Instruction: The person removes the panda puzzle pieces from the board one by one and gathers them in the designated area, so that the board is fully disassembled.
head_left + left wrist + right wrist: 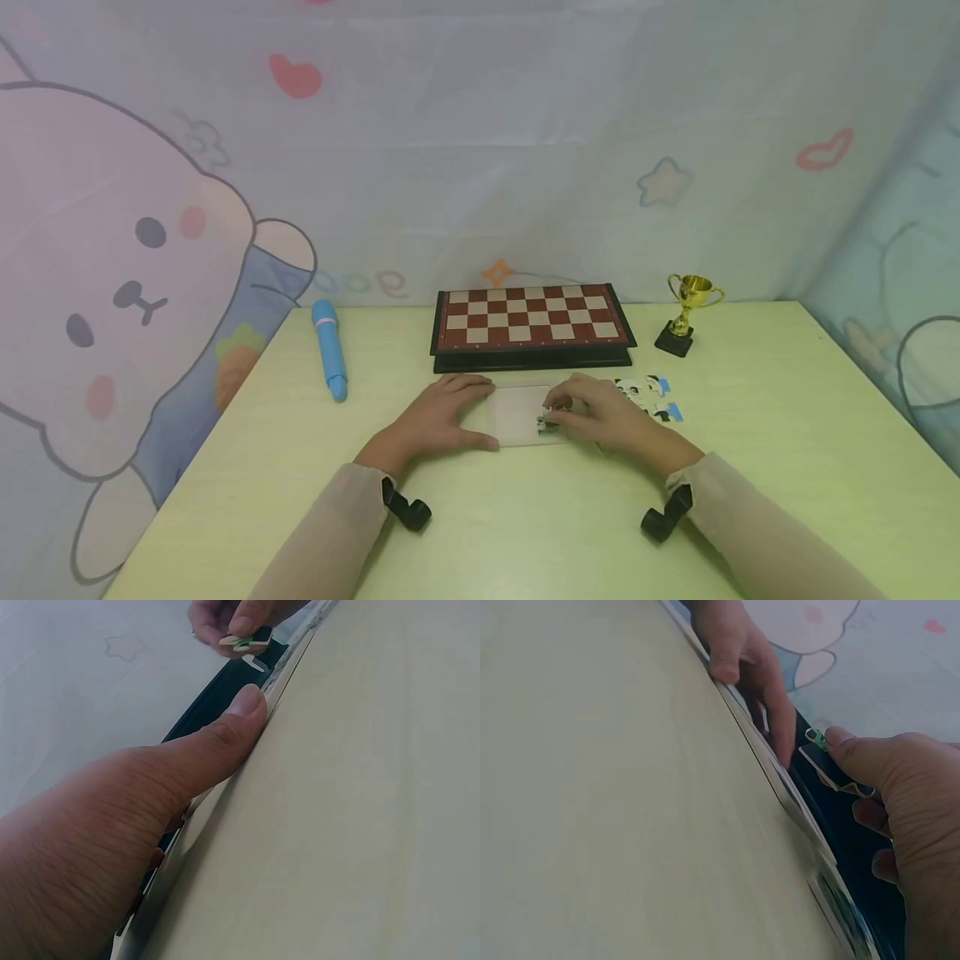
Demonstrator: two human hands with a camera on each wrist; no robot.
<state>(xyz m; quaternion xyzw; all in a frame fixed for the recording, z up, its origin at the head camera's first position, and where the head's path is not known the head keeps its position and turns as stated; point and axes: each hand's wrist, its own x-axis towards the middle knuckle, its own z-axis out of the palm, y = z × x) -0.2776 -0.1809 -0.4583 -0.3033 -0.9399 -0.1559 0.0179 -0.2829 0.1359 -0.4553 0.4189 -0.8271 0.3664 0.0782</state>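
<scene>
A puzzle piece (832, 769) with green and dark print is pinched between the thumb and fingers of my right hand (600, 414). It hangs over the right part of a pale flat puzzle tray (517, 417), just above its surface. My left hand (438, 421) rests at the tray's left side, thumb at the near corner and fingers toward the far corner. In the left wrist view the thumb (225, 739) lies along the tray's edge. Several loose puzzle pieces (660, 408) with black, white and blue print lie right of the tray, partly hidden behind my right hand.
Behind the tray stands a chessboard box (532, 321) with a black frame. A gold trophy cup (690, 293) is at the back right. On the left lies a blue microphone-shaped pen (330, 350). A printed curtain (480, 150) hangs at the table's far edge.
</scene>
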